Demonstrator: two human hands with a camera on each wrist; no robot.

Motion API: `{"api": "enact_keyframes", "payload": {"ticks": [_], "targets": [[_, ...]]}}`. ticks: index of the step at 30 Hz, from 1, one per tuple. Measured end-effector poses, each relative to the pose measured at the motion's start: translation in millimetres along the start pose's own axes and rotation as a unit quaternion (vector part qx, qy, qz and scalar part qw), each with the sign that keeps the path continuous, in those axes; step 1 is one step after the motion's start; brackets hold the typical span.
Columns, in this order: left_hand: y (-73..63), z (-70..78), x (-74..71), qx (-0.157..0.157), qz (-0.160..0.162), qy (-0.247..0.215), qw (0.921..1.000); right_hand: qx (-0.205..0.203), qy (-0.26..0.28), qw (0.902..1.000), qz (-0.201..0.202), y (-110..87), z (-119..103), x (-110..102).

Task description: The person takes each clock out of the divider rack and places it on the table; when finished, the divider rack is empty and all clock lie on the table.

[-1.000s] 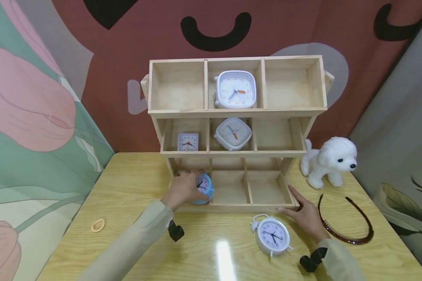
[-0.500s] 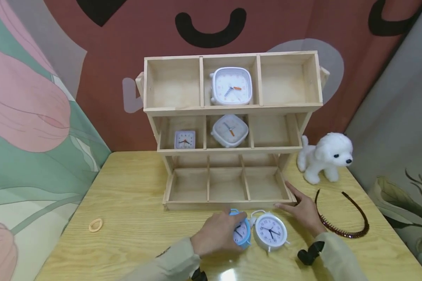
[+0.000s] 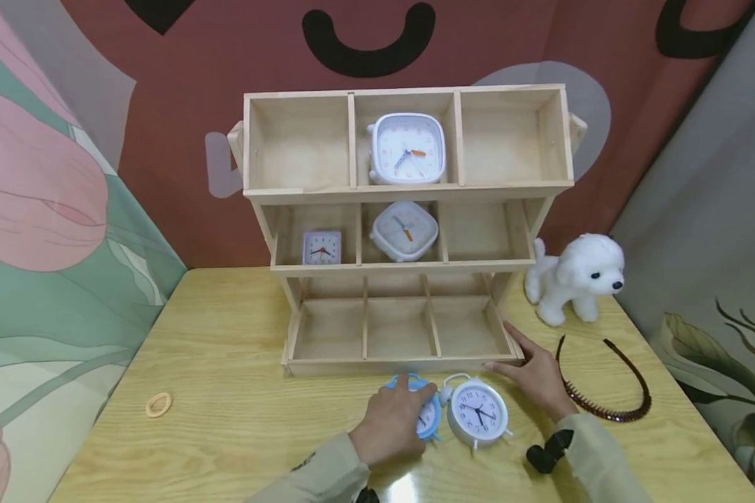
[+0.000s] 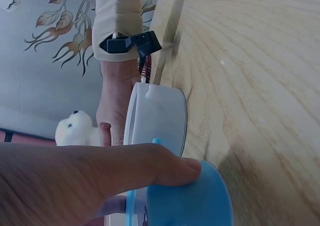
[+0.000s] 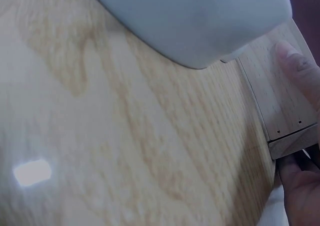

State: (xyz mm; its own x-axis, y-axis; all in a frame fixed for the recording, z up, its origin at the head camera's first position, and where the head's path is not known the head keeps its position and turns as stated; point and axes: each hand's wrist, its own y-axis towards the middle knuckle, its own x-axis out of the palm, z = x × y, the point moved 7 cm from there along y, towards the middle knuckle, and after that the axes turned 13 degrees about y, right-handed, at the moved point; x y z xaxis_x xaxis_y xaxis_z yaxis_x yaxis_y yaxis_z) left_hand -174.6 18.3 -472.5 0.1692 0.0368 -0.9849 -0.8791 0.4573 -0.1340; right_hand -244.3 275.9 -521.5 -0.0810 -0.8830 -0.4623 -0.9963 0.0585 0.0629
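My left hand (image 3: 386,425) holds a blue twin-bell alarm clock (image 3: 429,418) on the table, just left of a white round alarm clock (image 3: 478,412). In the left wrist view the thumb lies across the blue clock's side; the hand covers part of its dial. My right hand (image 3: 536,381) grips the front right corner of a three-tier wooden shelf (image 3: 390,367). Its thumb presses the front board in the right wrist view, with fingers round the side. A square white clock (image 3: 409,150) sits in the top middle compartment, and a diamond-turned white clock (image 3: 405,232) below it.
A small square clock (image 3: 322,248) stands in the middle tier's left compartment. A white toy dog (image 3: 579,276) and a dark red headband (image 3: 629,416) are at the right. On the left lies a beige hair tie (image 3: 159,404). A printed cloth (image 3: 226,42) hangs behind.
The blue clock has come out of the bottom left compartment, moving right and forward onto the table beside the white round clock. My right hand keeps its hold on the shelf corner.
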Motion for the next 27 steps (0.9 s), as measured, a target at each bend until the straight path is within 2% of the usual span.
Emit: {"api": "enact_keyframes", "payload": {"ticks": [5, 7, 10, 12, 14, 17, 19, 23, 25, 27], "targets": [[-2.1, -0.7, -1.4, 0.003, 0.002, 0.011, 0.9999, 0.003, 0.005, 1.0, 0.001, -0.3, -1.9, 0.4], [-6.0, -1.0, -3.4, 0.002, -0.008, 0.017, 0.9998, 0.005, 0.005, 1.0, 0.001, -1.2, -1.2, 2.6], [-14.9, -1.0, -17.9, -0.001, -0.021, 0.031, 0.9993, 0.006, 0.002, 1.0, 0.002, -2.7, -0.5, 6.2], [-20.2, -1.4, -37.2, -0.005, -0.021, 0.024, 0.9995, 0.006, 0.001, 1.0, 0.004, -3.5, -0.4, 7.2], [-22.8, -2.8, -64.3, -0.006, 0.004, 0.018, 0.9998, 0.004, 0.003, 1.0, 0.007, -4.1, -0.8, 7.1], [-21.4, -8.5, -109.8, -0.008, 0.068, -0.002, 0.9977, 0.004, 0.007, 1.0, 0.005, -3.7, -0.7, 5.8], [-17.3, -15.1, -139.5, -0.013, 0.118, -0.009, 0.9929, 0.005, 0.012, 0.9999, 0.001, -2.8, -0.8, 4.9], [1.0, -29.1, -187.6, -0.027, 0.213, 0.01, 0.9767, 0.004, 0.019, 0.9998, -0.004, -0.6, -1.2, 2.9], [15.4, -35.0, -202.8, -0.035, 0.237, 0.032, 0.9702, 0.003, 0.019, 0.9998, -0.004, -0.2, -1.2, 2.1], [32.9, -39.9, -212.0, -0.043, 0.246, 0.05, 0.9669, 0.001, 0.019, 0.9998, -0.003, -0.2, -1.0, 1.8]]}}
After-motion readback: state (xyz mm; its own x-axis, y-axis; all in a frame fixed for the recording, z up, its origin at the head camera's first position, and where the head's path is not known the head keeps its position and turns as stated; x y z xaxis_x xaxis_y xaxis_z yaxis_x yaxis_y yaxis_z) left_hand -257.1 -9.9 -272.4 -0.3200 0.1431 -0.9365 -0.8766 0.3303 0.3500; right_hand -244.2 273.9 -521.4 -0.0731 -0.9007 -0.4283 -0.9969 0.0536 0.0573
